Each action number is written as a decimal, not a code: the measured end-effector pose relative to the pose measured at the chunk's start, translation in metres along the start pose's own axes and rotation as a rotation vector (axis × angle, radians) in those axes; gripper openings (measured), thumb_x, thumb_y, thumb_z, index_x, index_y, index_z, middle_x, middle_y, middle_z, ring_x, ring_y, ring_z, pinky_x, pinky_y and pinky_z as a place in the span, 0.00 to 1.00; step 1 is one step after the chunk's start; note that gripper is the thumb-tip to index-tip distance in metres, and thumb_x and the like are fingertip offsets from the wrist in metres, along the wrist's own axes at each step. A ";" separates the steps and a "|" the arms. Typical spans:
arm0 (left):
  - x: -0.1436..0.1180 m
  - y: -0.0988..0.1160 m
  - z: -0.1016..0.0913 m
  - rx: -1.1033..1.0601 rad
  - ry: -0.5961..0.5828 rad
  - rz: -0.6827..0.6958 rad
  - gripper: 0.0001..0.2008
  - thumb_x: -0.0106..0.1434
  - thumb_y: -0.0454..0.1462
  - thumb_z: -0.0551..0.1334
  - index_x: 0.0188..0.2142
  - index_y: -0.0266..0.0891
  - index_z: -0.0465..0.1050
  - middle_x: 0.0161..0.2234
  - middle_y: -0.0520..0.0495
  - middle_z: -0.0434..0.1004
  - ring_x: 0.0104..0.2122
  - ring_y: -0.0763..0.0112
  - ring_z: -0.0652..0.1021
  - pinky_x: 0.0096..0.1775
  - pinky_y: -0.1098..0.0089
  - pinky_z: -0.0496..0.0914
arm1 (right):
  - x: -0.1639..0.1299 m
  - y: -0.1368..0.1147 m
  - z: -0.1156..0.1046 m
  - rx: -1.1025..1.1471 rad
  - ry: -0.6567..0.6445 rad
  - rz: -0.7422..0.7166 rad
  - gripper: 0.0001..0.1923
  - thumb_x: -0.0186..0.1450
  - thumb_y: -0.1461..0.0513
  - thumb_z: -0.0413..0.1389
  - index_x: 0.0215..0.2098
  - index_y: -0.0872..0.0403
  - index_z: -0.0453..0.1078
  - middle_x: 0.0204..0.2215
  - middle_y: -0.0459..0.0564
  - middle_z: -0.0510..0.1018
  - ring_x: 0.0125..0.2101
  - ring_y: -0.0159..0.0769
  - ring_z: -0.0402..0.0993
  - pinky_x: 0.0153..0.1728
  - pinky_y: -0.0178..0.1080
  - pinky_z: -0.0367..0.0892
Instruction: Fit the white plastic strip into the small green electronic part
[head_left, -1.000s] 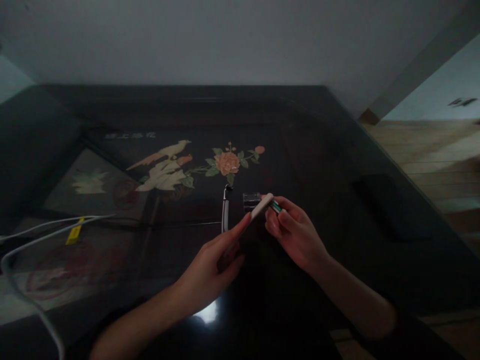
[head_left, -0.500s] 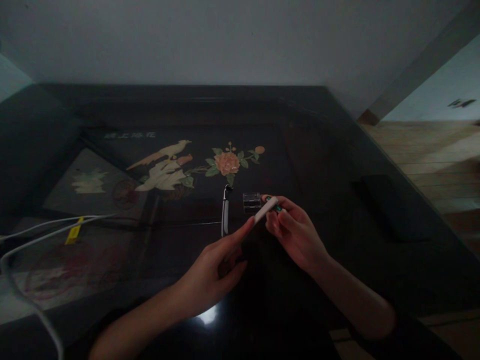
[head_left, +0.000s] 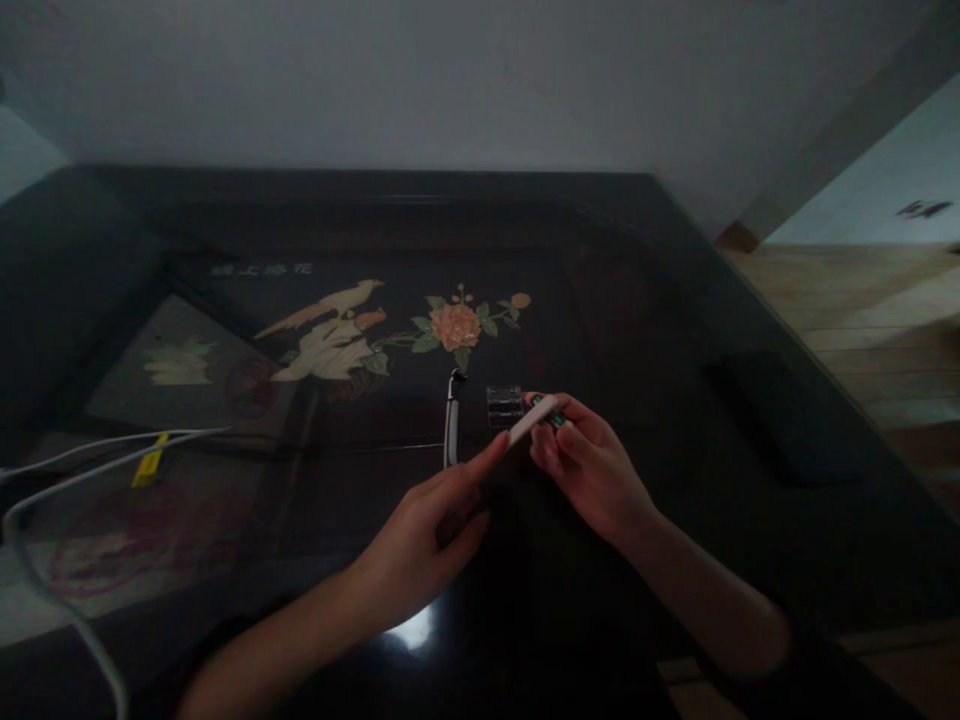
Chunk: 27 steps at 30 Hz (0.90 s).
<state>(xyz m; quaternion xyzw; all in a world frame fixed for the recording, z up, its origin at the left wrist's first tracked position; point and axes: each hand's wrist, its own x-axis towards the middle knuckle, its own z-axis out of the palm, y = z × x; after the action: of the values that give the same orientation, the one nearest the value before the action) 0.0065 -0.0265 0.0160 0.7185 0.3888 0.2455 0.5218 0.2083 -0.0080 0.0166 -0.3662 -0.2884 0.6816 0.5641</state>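
My left hand [head_left: 431, 530] is closed on a slim white object [head_left: 529, 424], seen nearly edge-on and slanting up to the right. Its far end meets the fingers of my right hand [head_left: 589, 455]. Those fingers pinch a small green-and-black piece [head_left: 555, 417], perhaps a battery, pressed against or just behind the white end; exactly how they touch is hidden. Just beyond the fingertips a small clear plastic case [head_left: 503, 402] lies on the dark table [head_left: 637, 320]. Left of it is a narrow grey-white strap-like item [head_left: 452, 425] with a dark upper end, partly covered by my left hand.
A black flat object [head_left: 780, 415] lies on the table's right side. White cables [head_left: 45, 590] with a yellow tag [head_left: 150, 460] run along the left. Inlaid birds and a flower [head_left: 455, 327] decorate the glossy top. A wall [head_left: 360, 80] stands behind the far edge.
My left hand has shifted very slightly, its lower fingers drawing in a little. Both hands keep their hold, and the things on the table stay where they were.
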 end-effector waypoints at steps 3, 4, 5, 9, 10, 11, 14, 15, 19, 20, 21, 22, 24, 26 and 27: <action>0.001 -0.002 0.000 0.008 0.025 -0.028 0.34 0.64 0.30 0.55 0.69 0.45 0.52 0.35 0.52 0.70 0.28 0.76 0.66 0.31 0.76 0.65 | 0.000 0.000 0.000 0.000 -0.024 -0.013 0.19 0.53 0.53 0.71 0.36 0.53 0.74 0.18 0.39 0.65 0.19 0.26 0.53 0.21 0.34 0.49; 0.002 -0.002 0.000 0.010 0.030 -0.039 0.35 0.64 0.30 0.55 0.69 0.45 0.51 0.35 0.52 0.70 0.28 0.76 0.66 0.31 0.76 0.66 | 0.000 0.000 0.000 0.002 -0.027 -0.016 0.18 0.53 0.53 0.71 0.36 0.53 0.74 0.18 0.39 0.65 0.19 0.26 0.53 0.21 0.34 0.49; 0.002 -0.002 -0.001 0.014 0.033 -0.049 0.35 0.64 0.30 0.55 0.69 0.45 0.51 0.35 0.52 0.70 0.28 0.76 0.66 0.31 0.76 0.66 | 0.000 0.001 0.000 0.003 -0.028 -0.016 0.18 0.53 0.53 0.71 0.36 0.53 0.74 0.18 0.39 0.65 0.19 0.26 0.53 0.21 0.34 0.49; 0.002 -0.001 0.000 0.029 0.037 -0.057 0.35 0.64 0.31 0.55 0.69 0.46 0.50 0.34 0.53 0.68 0.27 0.76 0.63 0.30 0.76 0.65 | -0.001 0.001 0.000 0.007 -0.028 -0.015 0.19 0.53 0.53 0.71 0.37 0.53 0.74 0.18 0.39 0.66 0.19 0.25 0.54 0.22 0.34 0.48; 0.002 -0.001 0.000 0.025 0.034 -0.056 0.35 0.64 0.31 0.55 0.69 0.47 0.50 0.35 0.52 0.69 0.27 0.76 0.63 0.30 0.76 0.65 | -0.001 0.001 0.000 0.006 -0.030 -0.018 0.19 0.53 0.53 0.71 0.37 0.53 0.74 0.18 0.39 0.66 0.19 0.25 0.54 0.21 0.34 0.49; 0.002 -0.001 0.000 0.016 0.027 -0.053 0.35 0.64 0.31 0.55 0.69 0.47 0.50 0.35 0.52 0.69 0.27 0.76 0.63 0.30 0.76 0.65 | -0.001 0.001 0.000 0.004 -0.032 -0.021 0.18 0.54 0.53 0.70 0.37 0.53 0.74 0.18 0.39 0.66 0.19 0.25 0.54 0.21 0.33 0.49; 0.002 0.000 0.000 -0.025 -0.004 -0.035 0.36 0.63 0.30 0.56 0.69 0.47 0.50 0.31 0.55 0.65 0.27 0.76 0.63 0.29 0.76 0.65 | -0.001 0.001 -0.001 -0.001 -0.029 -0.028 0.17 0.54 0.53 0.70 0.36 0.53 0.74 0.18 0.39 0.66 0.19 0.25 0.54 0.21 0.33 0.49; 0.001 0.000 0.000 -0.036 -0.018 -0.028 0.36 0.63 0.30 0.56 0.69 0.47 0.49 0.31 0.55 0.64 0.27 0.76 0.63 0.29 0.77 0.64 | -0.001 0.001 0.000 -0.001 -0.023 -0.028 0.17 0.54 0.54 0.70 0.36 0.53 0.75 0.18 0.39 0.66 0.19 0.25 0.53 0.21 0.33 0.49; -0.002 0.000 0.000 -0.041 -0.063 0.000 0.37 0.64 0.30 0.57 0.70 0.49 0.48 0.30 0.56 0.62 0.26 0.77 0.61 0.27 0.77 0.62 | 0.000 -0.001 0.000 0.008 0.013 0.000 0.20 0.52 0.54 0.71 0.39 0.53 0.77 0.20 0.40 0.66 0.20 0.24 0.54 0.20 0.32 0.51; -0.003 0.001 0.000 -0.042 -0.074 0.011 0.37 0.65 0.30 0.57 0.70 0.50 0.47 0.30 0.56 0.62 0.25 0.77 0.61 0.27 0.78 0.61 | 0.000 -0.001 0.000 0.013 0.021 0.011 0.20 0.51 0.55 0.72 0.39 0.53 0.78 0.20 0.40 0.66 0.20 0.24 0.55 0.20 0.31 0.52; -0.003 0.001 0.000 -0.046 -0.085 0.023 0.37 0.65 0.29 0.57 0.70 0.50 0.47 0.30 0.57 0.61 0.25 0.78 0.61 0.26 0.78 0.61 | 0.000 -0.001 0.001 0.020 0.029 0.022 0.21 0.50 0.55 0.72 0.39 0.52 0.79 0.20 0.40 0.66 0.20 0.24 0.56 0.20 0.31 0.53; -0.004 0.001 -0.001 -0.050 -0.095 0.032 0.37 0.65 0.29 0.57 0.70 0.51 0.46 0.30 0.57 0.61 0.25 0.78 0.61 0.26 0.78 0.61 | 0.000 -0.002 0.001 0.026 0.039 0.032 0.21 0.49 0.55 0.73 0.39 0.52 0.79 0.20 0.40 0.66 0.20 0.24 0.56 0.19 0.30 0.53; -0.004 0.002 -0.001 -0.047 -0.110 0.037 0.38 0.64 0.29 0.57 0.70 0.49 0.46 0.30 0.57 0.61 0.24 0.78 0.61 0.26 0.78 0.61 | 0.000 -0.002 0.001 0.033 0.058 0.048 0.21 0.48 0.55 0.73 0.38 0.51 0.80 0.20 0.40 0.67 0.20 0.24 0.57 0.19 0.29 0.55; -0.004 0.003 -0.001 -0.036 -0.105 0.033 0.37 0.64 0.29 0.57 0.70 0.48 0.47 0.30 0.56 0.62 0.25 0.77 0.61 0.26 0.78 0.61 | 0.000 -0.003 0.001 0.033 0.069 0.057 0.21 0.47 0.54 0.74 0.38 0.51 0.80 0.21 0.40 0.68 0.20 0.24 0.58 0.19 0.29 0.56; -0.004 0.003 -0.001 -0.028 -0.096 0.031 0.37 0.64 0.29 0.56 0.70 0.48 0.48 0.30 0.56 0.62 0.25 0.77 0.62 0.27 0.77 0.62 | 0.000 -0.003 0.002 0.031 0.068 0.058 0.21 0.47 0.54 0.74 0.38 0.51 0.80 0.21 0.40 0.69 0.20 0.24 0.58 0.19 0.29 0.56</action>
<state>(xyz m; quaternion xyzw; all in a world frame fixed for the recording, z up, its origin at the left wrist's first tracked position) 0.0048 -0.0297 0.0196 0.7280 0.3487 0.2241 0.5460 0.2088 -0.0072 0.0202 -0.3886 -0.2477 0.6891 0.5592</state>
